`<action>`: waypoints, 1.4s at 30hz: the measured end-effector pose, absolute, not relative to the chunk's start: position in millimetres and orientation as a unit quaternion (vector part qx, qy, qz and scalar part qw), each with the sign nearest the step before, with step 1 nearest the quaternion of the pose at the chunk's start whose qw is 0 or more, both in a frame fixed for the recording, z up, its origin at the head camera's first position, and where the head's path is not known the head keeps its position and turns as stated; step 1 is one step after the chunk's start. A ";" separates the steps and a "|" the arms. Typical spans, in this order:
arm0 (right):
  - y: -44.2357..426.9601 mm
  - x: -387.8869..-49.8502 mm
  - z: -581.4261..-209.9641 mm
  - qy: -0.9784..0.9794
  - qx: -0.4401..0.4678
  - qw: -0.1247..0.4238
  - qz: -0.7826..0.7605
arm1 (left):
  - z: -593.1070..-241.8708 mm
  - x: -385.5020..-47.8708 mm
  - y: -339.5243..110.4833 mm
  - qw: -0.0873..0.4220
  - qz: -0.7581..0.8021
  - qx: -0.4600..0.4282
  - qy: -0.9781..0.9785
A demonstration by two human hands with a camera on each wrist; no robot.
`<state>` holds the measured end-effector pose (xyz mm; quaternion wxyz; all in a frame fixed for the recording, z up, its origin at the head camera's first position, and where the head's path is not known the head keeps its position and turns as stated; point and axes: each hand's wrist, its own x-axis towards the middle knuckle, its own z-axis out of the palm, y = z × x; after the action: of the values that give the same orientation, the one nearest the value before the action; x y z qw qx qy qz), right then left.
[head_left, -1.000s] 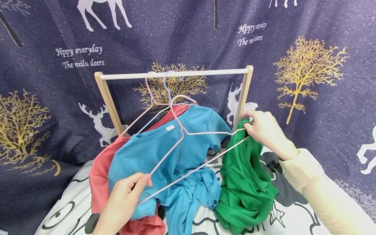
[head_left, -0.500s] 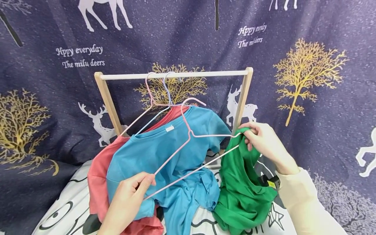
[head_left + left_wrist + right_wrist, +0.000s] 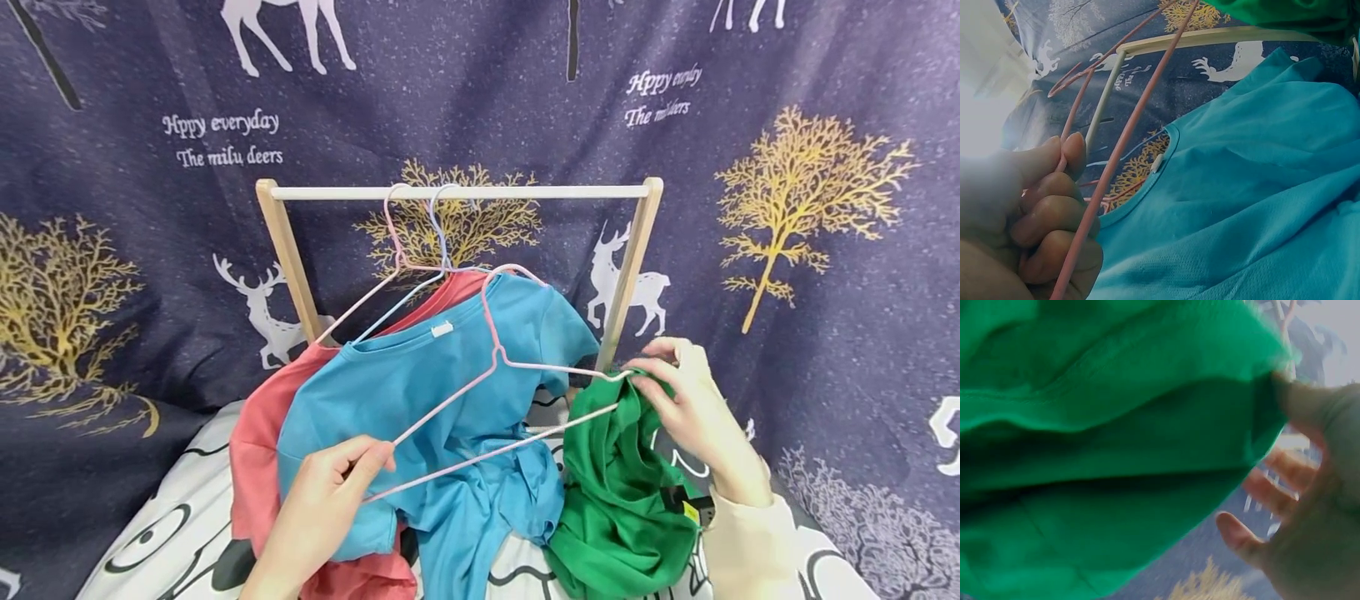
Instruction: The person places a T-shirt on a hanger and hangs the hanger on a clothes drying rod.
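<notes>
A pink wire hanger [image 3: 498,348] slants across the middle of the head view, hook up. My left hand [image 3: 326,492] grips its left arm between thumb and curled fingers, as the left wrist view confirms with the hanger's bottom bar [image 3: 1130,128] passing in front. Over the hanger's right end hangs a green shirt [image 3: 611,508], bunched and sagging onto the bedding. At that end my right hand [image 3: 693,408] pinches the shirt's top edge with thumb and finger, other fingers spread. Green cloth [image 3: 1116,450] fills most of the right wrist view and hides the hanger end.
Behind stands a small rack with a white rail [image 3: 525,192] and wooden posts [image 3: 630,267]. A blue T-shirt [image 3: 420,392] and a red one [image 3: 258,458] hang from it on hangers. Black-and-white bedding [image 3: 176,517] lies below; a patterned dark curtain [image 3: 480,100] forms the backdrop.
My right hand and the green shirt's top edge have lowered and shifted right. The hanger's hook has moved right and down, its right arm now lower. My left hand keeps its grip.
</notes>
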<state>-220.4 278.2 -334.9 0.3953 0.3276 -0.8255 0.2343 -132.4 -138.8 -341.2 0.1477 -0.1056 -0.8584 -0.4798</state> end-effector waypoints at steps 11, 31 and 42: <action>272.5 -210.9 -355.4 -0.820 0.360 0.334 0.292 | -345.3 -138.9 -147.1 0.185 -0.434 -0.118 -0.874; 230.6 -210.3 -347.5 -0.811 0.325 0.436 0.217 | -352.5 -148.4 -139.5 0.203 -0.423 -0.118 -0.875; 216.2 -208.6 -342.5 -0.809 0.319 0.445 0.216 | -353.8 -151.4 -139.0 0.217 -0.424 -0.119 -0.871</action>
<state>-208.6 216.2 -342.5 0.4450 0.3185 -0.8087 0.2155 -151.4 -139.0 -353.8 0.2171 -0.1188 -0.8712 -0.4240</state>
